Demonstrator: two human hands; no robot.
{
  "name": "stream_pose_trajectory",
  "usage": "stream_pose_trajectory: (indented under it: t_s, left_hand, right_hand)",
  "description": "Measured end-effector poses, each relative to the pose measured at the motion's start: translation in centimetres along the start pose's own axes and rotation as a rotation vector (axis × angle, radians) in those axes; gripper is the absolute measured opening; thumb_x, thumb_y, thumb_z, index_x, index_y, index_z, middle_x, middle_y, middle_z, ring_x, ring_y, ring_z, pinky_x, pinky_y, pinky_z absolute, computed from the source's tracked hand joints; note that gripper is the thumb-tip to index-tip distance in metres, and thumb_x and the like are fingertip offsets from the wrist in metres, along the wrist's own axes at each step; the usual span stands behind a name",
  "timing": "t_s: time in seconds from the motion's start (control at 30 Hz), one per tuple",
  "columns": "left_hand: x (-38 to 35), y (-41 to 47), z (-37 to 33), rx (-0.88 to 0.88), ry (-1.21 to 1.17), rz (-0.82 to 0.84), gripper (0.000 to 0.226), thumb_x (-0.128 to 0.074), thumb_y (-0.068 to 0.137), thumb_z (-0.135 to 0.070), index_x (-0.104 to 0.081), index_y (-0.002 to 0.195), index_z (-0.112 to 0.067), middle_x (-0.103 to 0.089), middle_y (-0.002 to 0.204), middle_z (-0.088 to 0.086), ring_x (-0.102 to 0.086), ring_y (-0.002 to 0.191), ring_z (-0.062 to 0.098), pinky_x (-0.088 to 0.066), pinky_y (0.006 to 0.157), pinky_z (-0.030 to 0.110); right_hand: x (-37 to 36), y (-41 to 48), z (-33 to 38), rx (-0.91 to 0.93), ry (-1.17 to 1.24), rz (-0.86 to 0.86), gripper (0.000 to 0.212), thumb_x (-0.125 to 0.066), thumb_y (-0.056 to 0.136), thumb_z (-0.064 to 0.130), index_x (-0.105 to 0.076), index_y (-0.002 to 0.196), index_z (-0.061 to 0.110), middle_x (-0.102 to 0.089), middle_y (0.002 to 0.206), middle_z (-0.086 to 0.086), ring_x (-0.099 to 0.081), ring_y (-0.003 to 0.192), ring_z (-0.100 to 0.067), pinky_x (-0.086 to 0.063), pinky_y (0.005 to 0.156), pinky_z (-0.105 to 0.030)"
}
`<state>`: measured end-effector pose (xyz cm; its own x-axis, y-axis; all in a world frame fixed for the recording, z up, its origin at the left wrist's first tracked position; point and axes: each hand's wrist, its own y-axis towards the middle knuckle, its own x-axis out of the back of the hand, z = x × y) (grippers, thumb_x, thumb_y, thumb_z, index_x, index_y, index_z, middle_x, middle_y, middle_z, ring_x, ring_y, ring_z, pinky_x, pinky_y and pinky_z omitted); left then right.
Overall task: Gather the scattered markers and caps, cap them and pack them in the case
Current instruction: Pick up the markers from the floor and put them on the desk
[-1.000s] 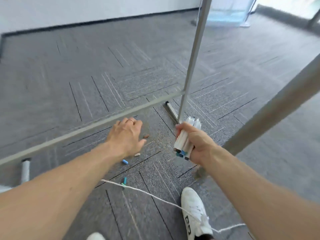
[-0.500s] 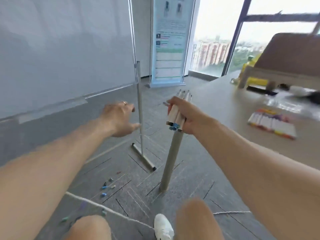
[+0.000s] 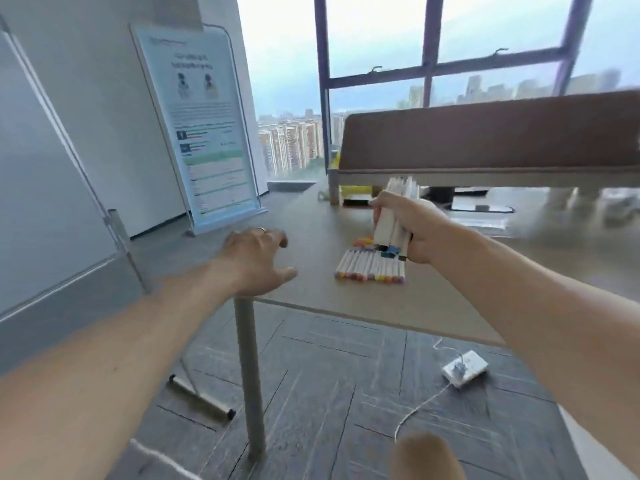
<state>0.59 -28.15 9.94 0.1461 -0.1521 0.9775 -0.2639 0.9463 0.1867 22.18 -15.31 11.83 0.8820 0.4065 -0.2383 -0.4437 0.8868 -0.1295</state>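
**Marker bundle held over the table**

Right of centre, the right hand (image 3: 414, 233) grips a bundle of white markers (image 3: 389, 223) upright above the table (image 3: 346, 303). Just below, a row of markers (image 3: 370, 268) lies flat. At centre-left, the left hand (image 3: 254, 263) has its fingers spread and is empty.

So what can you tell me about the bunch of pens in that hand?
The bunch of markers is several white, plastic-looking barrels pressed together, with blue and dark ends at the bottom. The right hand grips its middle, holding it nearly upright above the table, over a row of markers lying there. Only the hand touches it. Blur hides finer detail.
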Motion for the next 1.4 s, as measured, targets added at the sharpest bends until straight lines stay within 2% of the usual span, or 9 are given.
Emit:
stream_pose_trajectory:
  t_s: [0.13,0.3,0.47,0.67,0.9,1.1,1.2,1.3,1.4]
  left_hand:
    - [-2.1,5.9,-7.0,-0.126,-0.049,0.040,0.064,-0.058,0.091,-0.064,-0.045,0.144,-0.029,-0.053,0.145,0.003,-0.049,0.132,0.026,-0.040,0.110,0.043]
    - [-5.5,11.1,-12.3,-0.244,-0.182,0.052,0.059,-0.061,0.092,-0.058,-0.047,0.141,-0.028,-0.053,0.141,0.000,-0.049,0.129,0.023,-0.038,0.108,0.040]
    - [-9.3,13.5,-13.8,-0.303,-0.343,-0.085,0.039,-0.062,0.095,-0.044,-0.054,0.129,-0.027,-0.059,0.132,-0.002,-0.049,0.126,0.021,-0.034,0.103,0.033]
    - [-12.8,13.6,-14.8,-0.328,-0.469,-0.278,0.036,-0.066,0.092,-0.030,-0.057,0.126,-0.026,-0.058,0.132,-0.008,-0.048,0.125,0.017,-0.029,0.104,0.028]
    - [-14.2,12.1,-15.6,-0.359,-0.502,-0.347,0.035,-0.064,0.091,-0.033,-0.058,0.125,-0.025,-0.059,0.131,-0.006,-0.049,0.127,0.018,-0.032,0.109,0.033]
    - [-14.1,12.8,-16.4,-0.414,-0.484,-0.391,0.038,-0.064,0.091,-0.033,-0.056,0.127,-0.025,-0.058,0.132,-0.008,-0.049,0.132,0.015,-0.030,0.113,0.032]
    - [-14.5,13.3,-16.3,-0.380,-0.514,-0.383,0.037,-0.065,0.090,-0.033,-0.056,0.126,-0.026,-0.059,0.131,-0.009,-0.048,0.133,0.014,-0.031,0.113,0.031]
    - [-14.9,13.5,-16.1,-0.385,-0.519,-0.364,0.039,-0.063,0.090,-0.037,-0.057,0.127,-0.026,-0.060,0.130,-0.010,-0.048,0.133,0.013,-0.027,0.113,0.027]
    - [-15.0,13.6,-16.1,-0.392,-0.530,-0.358,0.042,-0.060,0.090,-0.048,-0.058,0.127,-0.027,-0.062,0.128,-0.011,-0.049,0.130,0.011,-0.028,0.111,0.026]
  right_hand:
    - [8.1,3.0,-0.2,0.035,-0.009,-0.173,0.026,-0.078,0.086,0.014,-0.064,0.107,0.010,-0.068,0.072,-0.002,-0.064,0.052,-0.010,-0.054,0.053,-0.025]
    - [12.2,6.9,-2.7,0.114,-0.127,-0.338,0.013,-0.078,0.084,0.012,-0.066,0.088,0.012,-0.068,0.069,-0.001,-0.065,0.062,-0.013,-0.059,0.066,-0.033]
    - [12.5,9.9,-5.7,0.233,-0.335,-0.417,0.010,-0.076,0.082,0.012,-0.067,0.078,0.011,-0.062,0.063,0.000,-0.058,0.052,-0.008,-0.049,0.048,-0.022]
    - [13.1,10.0,-9.4,0.323,-0.516,-0.403,0.035,-0.085,0.080,0.023,-0.063,0.086,-0.003,-0.061,0.066,-0.009,-0.058,0.059,-0.015,-0.050,0.052,-0.032]
    - [13.0,10.5,-8.3,0.141,-0.696,-0.376,0.024,-0.083,0.079,0.027,-0.068,0.076,0.008,-0.068,0.066,-0.001,-0.067,0.063,-0.017,-0.052,0.055,-0.031]
    - [11.7,12.1,-6.1,-0.196,-0.915,-0.260,0.040,-0.082,0.076,0.037,-0.065,0.100,0.010,-0.070,0.099,-0.009,-0.069,0.087,-0.023,-0.053,0.065,-0.030]
    - [11.1,13.1,-5.3,-0.228,-0.990,-0.236,0.032,-0.080,0.081,0.033,-0.065,0.096,0.009,-0.070,0.104,-0.011,-0.071,0.094,-0.024,-0.060,0.080,-0.034]
    - [10.8,13.6,-4.9,-0.237,-1.080,-0.206,0.027,-0.078,0.084,0.033,-0.065,0.092,0.010,-0.071,0.102,-0.010,-0.067,0.086,-0.023,-0.056,0.076,-0.032]
    - [10.6,13.7,-4.5,-0.242,-1.170,-0.186,0.034,-0.076,0.087,0.035,-0.069,0.105,0.008,-0.072,0.108,-0.011,-0.069,0.093,-0.023,-0.055,0.077,-0.032]
